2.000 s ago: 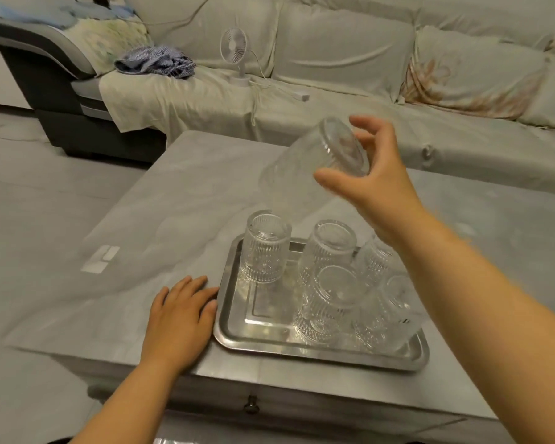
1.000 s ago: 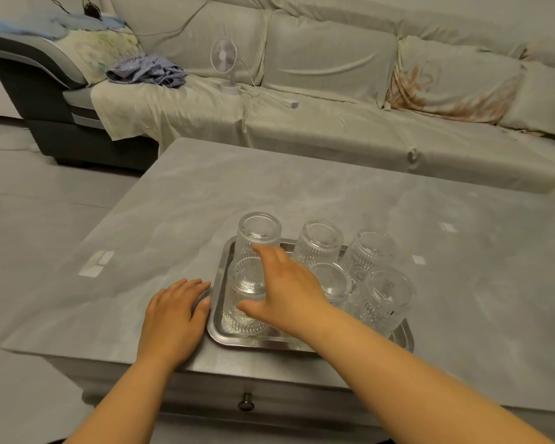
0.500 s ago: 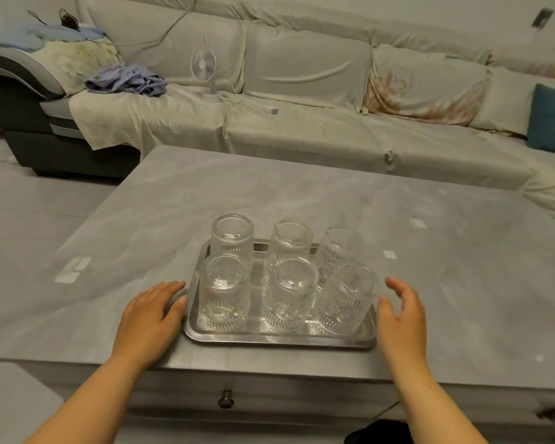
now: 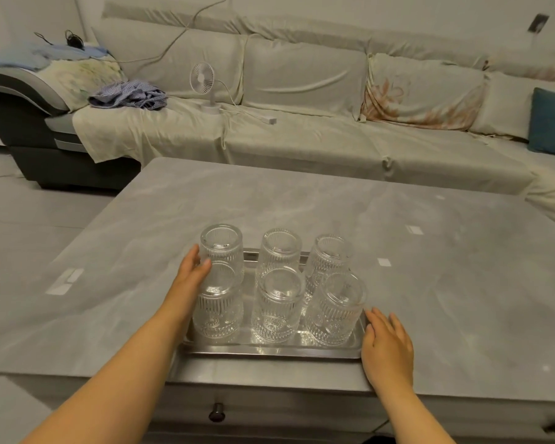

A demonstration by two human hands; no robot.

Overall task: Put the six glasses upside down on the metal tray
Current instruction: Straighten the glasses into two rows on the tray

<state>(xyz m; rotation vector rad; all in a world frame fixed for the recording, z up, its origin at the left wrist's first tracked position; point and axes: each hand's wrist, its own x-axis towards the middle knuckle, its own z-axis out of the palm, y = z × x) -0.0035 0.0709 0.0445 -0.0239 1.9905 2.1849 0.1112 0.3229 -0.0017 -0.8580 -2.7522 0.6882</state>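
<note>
Grey marble-look table (image 4: 302, 206), metal tray (image 4: 269, 350) near its front edge, right hand (image 4: 387, 347) resting flat beside tray

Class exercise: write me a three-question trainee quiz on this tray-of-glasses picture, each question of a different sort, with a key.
1. How many glasses stand on the metal tray?
2. True or false: the right hand holds a glass.
3. Which does the left hand touch? A) the fan B) the left column of glasses C) the drawer knob

Key: 1. Six, all upside down. 2. False; it rests open at the tray's right end. 3. B, at the near left glass.
</note>
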